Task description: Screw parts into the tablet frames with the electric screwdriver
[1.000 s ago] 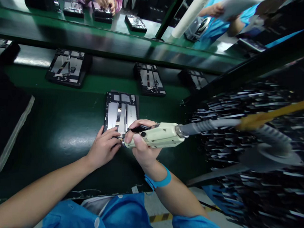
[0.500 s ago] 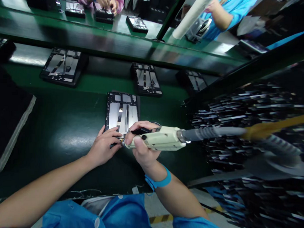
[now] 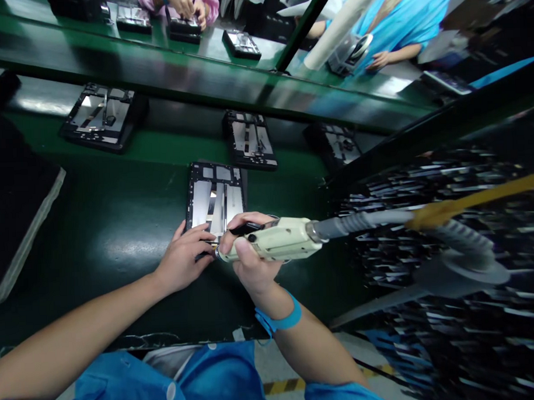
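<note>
In the head view, my right hand (image 3: 251,259) is wrapped around a pale electric screwdriver (image 3: 283,240), thumb on its near side. The tool lies nearly level, its nose pointing left at the lower end of an opened tablet (image 3: 235,198). That tablet shows silver panels and a dark ribbon strip inside a black frame. My left hand (image 3: 184,258) grips the tablet's lower left corner, thumb and fingertips close beside the screwdriver's nose. The driver's tip and any screw there are hidden by my fingers.
Several opened tablets, among them one (image 3: 98,115) at left and another (image 3: 251,139), lie on the green belt beyond. A grey cable (image 3: 359,225) leads right from the tool. Dark bristly material (image 3: 425,218) fills the right. Co-workers' hands (image 3: 183,4) work across the line.
The tablets on the belt have shifted slightly left. The tool's rear end and cable have swung a little. Across the line, the blue-sleeved person's hand has lowered. My hands stay nearly in place.
</note>
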Demonstrator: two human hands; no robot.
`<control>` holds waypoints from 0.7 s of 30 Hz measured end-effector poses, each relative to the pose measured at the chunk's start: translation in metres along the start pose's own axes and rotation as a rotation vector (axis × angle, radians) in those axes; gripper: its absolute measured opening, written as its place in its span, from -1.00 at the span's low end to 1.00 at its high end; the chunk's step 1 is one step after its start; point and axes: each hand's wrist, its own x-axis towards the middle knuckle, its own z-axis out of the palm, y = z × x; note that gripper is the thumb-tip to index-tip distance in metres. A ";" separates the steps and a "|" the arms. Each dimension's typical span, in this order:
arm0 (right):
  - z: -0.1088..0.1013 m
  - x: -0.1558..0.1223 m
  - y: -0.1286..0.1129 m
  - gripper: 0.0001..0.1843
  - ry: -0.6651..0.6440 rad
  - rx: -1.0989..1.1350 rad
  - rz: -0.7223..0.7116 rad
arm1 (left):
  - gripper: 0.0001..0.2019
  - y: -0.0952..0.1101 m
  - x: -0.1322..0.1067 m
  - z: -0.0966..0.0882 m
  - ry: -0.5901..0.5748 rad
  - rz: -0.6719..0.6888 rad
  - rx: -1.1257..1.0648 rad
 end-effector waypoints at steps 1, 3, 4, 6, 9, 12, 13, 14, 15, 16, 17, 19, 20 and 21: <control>0.000 0.000 0.000 -0.75 0.000 -0.003 0.007 | -0.82 0.000 0.000 0.000 0.000 0.004 0.002; -0.001 0.000 0.000 -0.74 0.003 -0.017 0.008 | -0.78 0.001 0.000 0.000 0.001 0.008 0.003; -0.002 0.000 0.000 -0.74 0.006 -0.030 0.003 | -0.74 0.001 -0.001 0.000 0.002 0.007 0.003; -0.004 0.001 -0.001 -0.74 0.014 -0.064 -0.004 | -0.63 0.002 -0.001 0.000 0.003 -0.001 0.004; -0.006 0.001 -0.001 -0.75 0.026 -0.103 -0.009 | -0.53 0.002 -0.002 0.000 0.003 -0.008 0.007; -0.008 0.000 0.002 -0.76 0.014 -0.126 -0.023 | -0.53 0.001 -0.003 0.002 0.009 -0.003 0.011; -0.009 0.000 0.003 -0.76 0.010 -0.141 -0.027 | -0.53 0.000 -0.003 0.002 0.012 -0.002 0.014; -0.009 -0.001 0.004 -0.76 0.011 -0.160 -0.028 | -0.54 0.000 -0.003 0.003 0.015 -0.002 0.015; -0.010 -0.002 0.005 -0.75 0.014 -0.182 -0.027 | -0.55 0.000 -0.003 0.003 0.016 -0.001 0.015; -0.011 -0.003 0.007 -0.73 0.022 -0.202 -0.024 | -0.55 0.000 -0.003 0.003 0.015 -0.001 0.015; -0.012 -0.004 0.008 -0.71 0.030 -0.218 -0.017 | -0.56 0.000 -0.003 0.003 0.014 -0.001 0.014; -0.014 -0.005 0.010 -0.68 0.041 -0.233 -0.001 | -0.58 0.000 -0.003 0.003 0.012 -0.001 0.010; -0.015 -0.006 0.010 -0.67 0.043 -0.233 0.007 | -0.59 0.000 -0.003 0.002 0.011 -0.002 0.010; -0.017 -0.006 0.011 -0.67 0.042 -0.227 0.018 | -0.59 0.000 -0.003 0.002 0.010 -0.003 0.009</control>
